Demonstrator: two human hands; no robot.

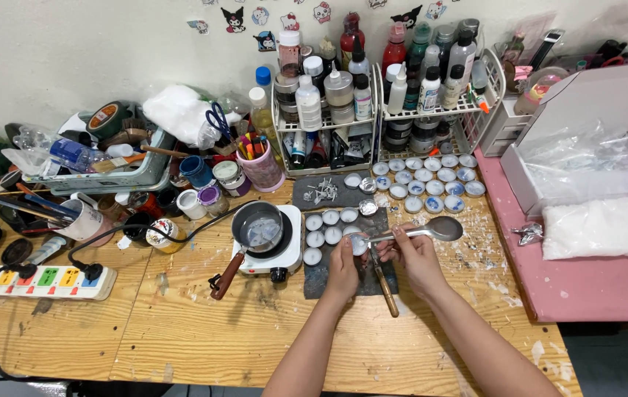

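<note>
My left hand (343, 266) holds a small tealight cup (359, 243) of white wax over a dark grey mat (319, 280). My right hand (415, 255) grips the handle of a metal spoon (443, 228) whose bowl points right, its handle end close to the cup. Several more white-filled tealight cups (324, 226) sit in rows on the mat just left of my hands. A wooden-handled tool (384, 288) lies on the mat between my wrists.
A small dark pan (258, 228) sits on a white hotplate (289, 257) left of the mat. Behind are blue-filled tealights (426, 180), wire racks of bottles (373, 88), a pen cup (262, 167), a power strip (45, 281) at left, and a white box (586, 147) on a pink surface at right.
</note>
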